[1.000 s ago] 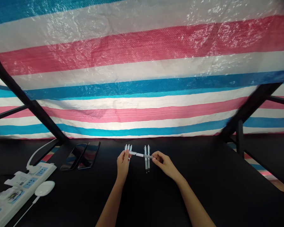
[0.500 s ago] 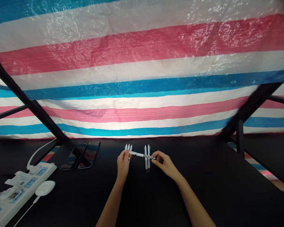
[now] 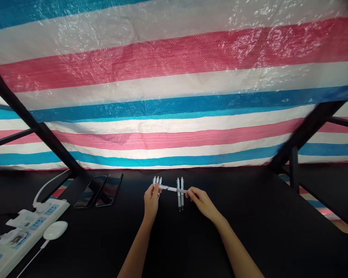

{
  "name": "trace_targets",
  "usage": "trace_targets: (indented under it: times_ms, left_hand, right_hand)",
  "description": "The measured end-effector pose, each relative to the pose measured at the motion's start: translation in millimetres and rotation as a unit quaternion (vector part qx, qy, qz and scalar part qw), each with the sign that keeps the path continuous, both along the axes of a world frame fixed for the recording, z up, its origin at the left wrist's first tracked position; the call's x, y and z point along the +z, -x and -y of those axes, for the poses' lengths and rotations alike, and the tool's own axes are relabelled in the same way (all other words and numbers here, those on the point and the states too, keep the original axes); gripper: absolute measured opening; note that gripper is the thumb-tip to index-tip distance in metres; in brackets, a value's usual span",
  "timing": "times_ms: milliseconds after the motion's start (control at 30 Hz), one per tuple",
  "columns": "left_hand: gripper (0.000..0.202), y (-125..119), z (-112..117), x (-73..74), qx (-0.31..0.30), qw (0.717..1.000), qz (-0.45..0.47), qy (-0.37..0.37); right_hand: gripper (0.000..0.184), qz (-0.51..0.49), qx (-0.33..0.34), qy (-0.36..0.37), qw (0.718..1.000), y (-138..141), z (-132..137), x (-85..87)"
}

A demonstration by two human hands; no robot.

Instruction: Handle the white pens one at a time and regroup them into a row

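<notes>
One white-and-grey pen [image 3: 171, 189], at six o'clock in view, ends pinched by left hand [image 3: 151, 199] and right hand [image 3: 200, 199]; step apparently tip-handling, next move likely calling for steady left hold.

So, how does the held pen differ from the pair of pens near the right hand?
The held pen is in the left hand and right hand; the pair of pens lies on the table. The held pen runs nearly sideways; the pair of pens runs front to back. Both show white and grey.
</notes>
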State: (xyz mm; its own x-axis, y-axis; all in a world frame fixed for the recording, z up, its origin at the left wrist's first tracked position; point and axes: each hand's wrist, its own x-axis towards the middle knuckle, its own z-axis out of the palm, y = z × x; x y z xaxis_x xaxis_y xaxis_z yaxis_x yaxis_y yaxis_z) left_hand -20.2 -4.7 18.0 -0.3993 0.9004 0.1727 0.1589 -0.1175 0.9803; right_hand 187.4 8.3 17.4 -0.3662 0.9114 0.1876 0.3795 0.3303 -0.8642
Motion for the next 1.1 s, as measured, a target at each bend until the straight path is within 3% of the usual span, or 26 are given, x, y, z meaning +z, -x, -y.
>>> trace_targets:
  times_ms: [100,233,333,533,733,1100]
  left_hand:
    - [0.049,0.1,-0.3,-0.9,0.001,1.0,0.0,0.002]
    - [0.049,0.5,-1.1,-4.0,0.0,1.0,-0.002,0.003]
    - [0.049,0.6,-1.6,-5.3,-0.003,1.0,0.0,0.003]
    - [0.05,0.2,-1.2,-3.4,0.0,1.0,0.006,0.006]
    - [0.048,-0.3,-1.0,-4.4,-0.016,1.0,0.004,0.006]
    - [0.041,1.7,-2.1,-8.2,-0.039,0.998,0.041,-0.042]
  right_hand:
    - [0.021,-0.012,-0.004,0.004,1.0,0.6,0.2,-0.6]
    - [0.019,0.005,-0.002,-0.003,1.0,1.1,0.5,-0.3]
    - [0.034,0.01,0.001,-0.013,1.0,1.7,1.2,0.7]
    - [0.023,0.009,0.0,-0.004,1.0,2.1,1.1,0.1]
    - [0.043,0.024,0.02,-0.003,1.0,4.8,1.6,2.6]
    - [0.05,-0.048,0.045,0.059,0.996,7.6,1.6,0.4]
